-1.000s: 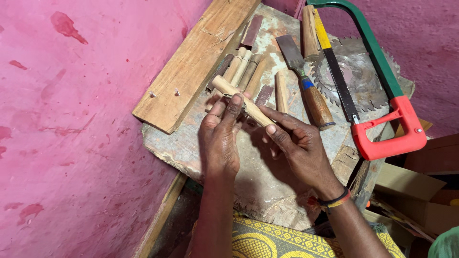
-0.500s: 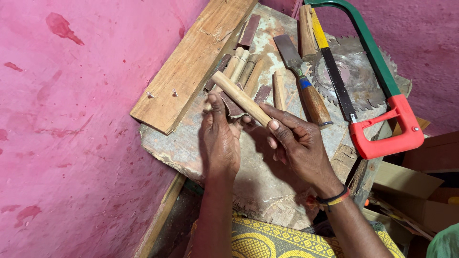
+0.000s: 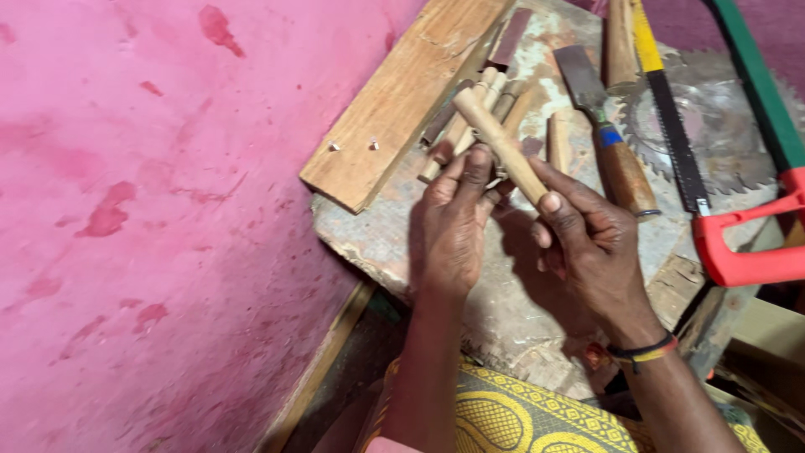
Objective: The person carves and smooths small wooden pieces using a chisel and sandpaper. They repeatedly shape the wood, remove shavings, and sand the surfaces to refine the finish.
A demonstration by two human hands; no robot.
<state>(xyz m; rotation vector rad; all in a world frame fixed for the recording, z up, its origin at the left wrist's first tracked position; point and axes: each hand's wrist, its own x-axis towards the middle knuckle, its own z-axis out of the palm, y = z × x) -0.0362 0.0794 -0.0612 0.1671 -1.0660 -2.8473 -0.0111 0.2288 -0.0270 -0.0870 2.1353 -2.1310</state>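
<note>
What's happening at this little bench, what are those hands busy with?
A person holds a short round wooden stick between both hands: the left hand grips beside it and the right hand pinches its lower end. They work over a rough, worn worktop. Behind the hands lie more wooden sticks, a flat plank, a chisel with a brown handle, a circular saw blade and a hacksaw with a red handle. A pink wall is on the left.

Both hands, left hand (image 3: 453, 226) and right hand (image 3: 587, 239), grip wooden dowel (image 3: 499, 144) (tilted) above worn bench (image 3: 377, 231).
</note>
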